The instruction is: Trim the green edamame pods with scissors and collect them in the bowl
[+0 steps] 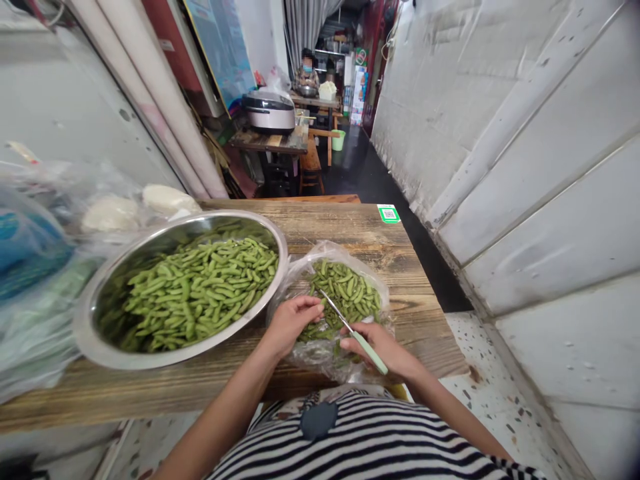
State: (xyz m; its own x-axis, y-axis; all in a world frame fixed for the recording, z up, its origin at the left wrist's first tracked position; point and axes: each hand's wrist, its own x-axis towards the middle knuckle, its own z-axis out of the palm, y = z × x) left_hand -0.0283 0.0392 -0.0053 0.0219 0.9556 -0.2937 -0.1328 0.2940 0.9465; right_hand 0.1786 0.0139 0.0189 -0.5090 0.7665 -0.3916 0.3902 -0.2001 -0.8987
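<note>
Single head-worn view, facing forward and down, close above the left hand [293, 325] and right hand [383, 350]

Kitchen scissors [369, 351]: pale green handle, steel blades, gripped in right hand [383, 350], tips angled up-left over edamame pods [347, 293]. Pods bright green, heaped inside a clear plastic bag [320, 353] lying on the wooden counter [350, 227]. Left hand [293, 323] curled against pods at bag's left side.
</note>
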